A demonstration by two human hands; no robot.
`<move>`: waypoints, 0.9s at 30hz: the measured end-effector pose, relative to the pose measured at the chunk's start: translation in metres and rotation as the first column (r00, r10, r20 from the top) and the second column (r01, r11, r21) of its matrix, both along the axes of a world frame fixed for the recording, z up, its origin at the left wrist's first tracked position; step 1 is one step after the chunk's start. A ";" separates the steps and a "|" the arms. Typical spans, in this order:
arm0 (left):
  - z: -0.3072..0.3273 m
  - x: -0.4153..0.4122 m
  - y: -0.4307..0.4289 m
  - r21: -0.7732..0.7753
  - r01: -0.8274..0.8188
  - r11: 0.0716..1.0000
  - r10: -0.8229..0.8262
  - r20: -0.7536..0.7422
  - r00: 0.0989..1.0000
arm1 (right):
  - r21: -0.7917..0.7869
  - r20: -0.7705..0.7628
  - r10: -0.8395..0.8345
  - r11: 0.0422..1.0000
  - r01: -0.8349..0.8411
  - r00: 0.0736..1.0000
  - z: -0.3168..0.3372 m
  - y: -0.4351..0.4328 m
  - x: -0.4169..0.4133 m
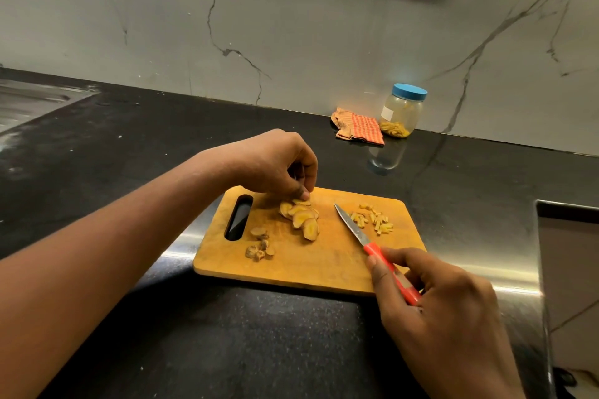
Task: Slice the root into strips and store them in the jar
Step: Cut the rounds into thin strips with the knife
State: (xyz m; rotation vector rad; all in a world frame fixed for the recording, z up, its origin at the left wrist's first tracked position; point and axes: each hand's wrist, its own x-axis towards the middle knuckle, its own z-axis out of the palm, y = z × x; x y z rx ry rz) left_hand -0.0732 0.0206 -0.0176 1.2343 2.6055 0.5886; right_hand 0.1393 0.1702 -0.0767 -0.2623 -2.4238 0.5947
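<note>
My left grip (275, 165) reaches over the wooden cutting board (324, 266) from 9 o'clock. Its fingers are curled down, and the thumb and fingertips pinch the far slice in the pile of root slices (301, 217). The slices are yellow inside and lean on each other in a short row near the middle of the board. My right grip (447, 311) comes in from 5 o'clock and is wrapped around the red handle of the knife (372, 248). The thumb lies along the handle. The blade points to 11 o'clock and its tip rests on the board between the slices and the strips (372, 220). The strips are small yellow sticks in a loose heap at 2 o'clock on the board. Some brown end bits (261, 248) lie at 8 o'clock on the board, beside the handle hole. The board sits on the black table (227, 334). The jar (402, 113) stands at 1 o'clock, well apart from the board, against the grey wall. Its blue lid (410, 91) is on, and there are yellow strips at its bottom. An orange checked cloth (358, 125) lies just beside the jar, at its 9 o'clock. A metal sink (32, 100) is far off at 10 o'clock.
</note>
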 end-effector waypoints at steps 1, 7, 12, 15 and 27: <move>0.000 0.000 0.000 0.013 0.002 1.000 -0.002 0.000 1.000 | -0.003 0.003 0.007 1.000 -0.007 1.000 0.001 0.000 0.001; 0.003 0.006 0.002 0.183 0.001 0.983 -0.004 0.015 1.000 | -0.009 -0.057 -0.024 1.000 0.024 0.998 0.004 0.000 0.005; -0.003 0.019 0.015 0.214 0.031 0.976 -0.050 0.083 0.995 | -0.043 -0.118 -0.017 0.999 0.013 0.993 0.007 -0.001 0.006; -0.009 0.022 0.020 0.147 0.065 0.987 -0.077 0.080 0.994 | -0.054 -0.140 -0.024 0.998 0.017 0.990 0.004 0.000 0.005; 0.000 0.011 0.007 0.107 0.028 0.994 -0.029 0.008 1.000 | -0.002 -0.109 0.017 1.000 -0.017 0.994 0.002 0.002 0.004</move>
